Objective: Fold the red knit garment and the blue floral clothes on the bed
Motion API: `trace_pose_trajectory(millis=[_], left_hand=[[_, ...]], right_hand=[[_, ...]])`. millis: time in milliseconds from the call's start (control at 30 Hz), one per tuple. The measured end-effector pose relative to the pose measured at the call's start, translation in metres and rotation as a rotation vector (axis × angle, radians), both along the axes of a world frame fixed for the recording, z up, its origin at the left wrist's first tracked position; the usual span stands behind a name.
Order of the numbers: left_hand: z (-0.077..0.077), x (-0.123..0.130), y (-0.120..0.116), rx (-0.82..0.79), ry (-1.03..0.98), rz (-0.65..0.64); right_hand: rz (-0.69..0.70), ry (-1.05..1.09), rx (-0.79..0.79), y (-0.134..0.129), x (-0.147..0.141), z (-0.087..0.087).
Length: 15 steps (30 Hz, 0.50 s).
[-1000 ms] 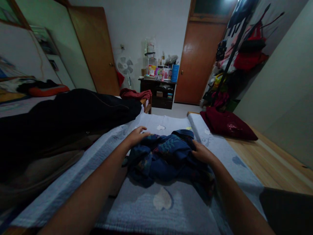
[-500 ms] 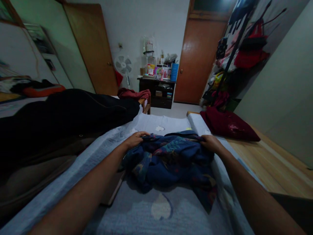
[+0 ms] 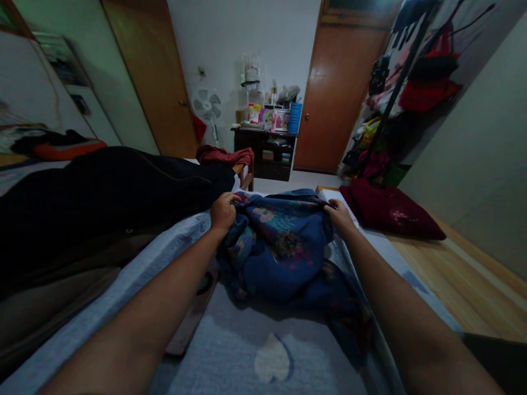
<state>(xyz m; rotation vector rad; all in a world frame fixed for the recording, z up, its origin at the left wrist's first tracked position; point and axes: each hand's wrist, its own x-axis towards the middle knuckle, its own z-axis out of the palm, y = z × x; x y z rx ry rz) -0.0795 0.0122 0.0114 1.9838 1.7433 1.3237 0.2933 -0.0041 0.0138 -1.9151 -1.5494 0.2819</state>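
Note:
A dark blue garment with a flower print is stretched between my two hands, its top edge lifted and its lower part resting crumpled on the bed. My left hand is closed on the upper left corner. At the upper right corner, my right hand pinches the same edge. The kind of garment cannot be made out from its folds. Underneath is a light blue bedsheet with white heart shapes. A flat pinkish phone-like object lies by my left forearm, partly hidden behind it.
Dark clothing is heaped along the left side. A maroon cushion lies on the wooden boards to the right. Beyond the bed stand a black cabinet and a white fan. Bags and clothes hang at the far right.
Both hands have risen and moved away from me with the garment's top edge. The cloth now hangs more spread out, showing more of its print.

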Motion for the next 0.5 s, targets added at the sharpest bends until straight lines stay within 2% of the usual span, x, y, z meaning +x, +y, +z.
trace_pose_trajectory(millis=[100,167,233,300,433,500], left_hand=[[-0.008,0.003,-0.008,-0.200,0.312,0.078],[-0.017,0.007,-0.020,-0.322,0.439,0.085],[-0.022,0.013,-0.040,-0.316,0.509,0.030],[-0.025,0.017,-0.065,-0.224,0.542,-0.059],[-0.031,0.023,-0.123,-0.190,0.532,-0.424],[-0.037,0.024,-0.148,-0.212,0.516,-0.489]], right_hand=[[0.078,0.179,0.034,-0.011,-0.014,-0.014],[0.142,0.203,-0.062,-0.026,-0.022,-0.023],[0.233,0.150,-0.177,-0.043,-0.027,-0.031],[0.296,0.047,-0.210,-0.062,-0.031,-0.037],[0.306,-0.144,-0.130,-0.104,-0.036,-0.046],[0.267,-0.204,-0.138,-0.127,-0.040,-0.050]])
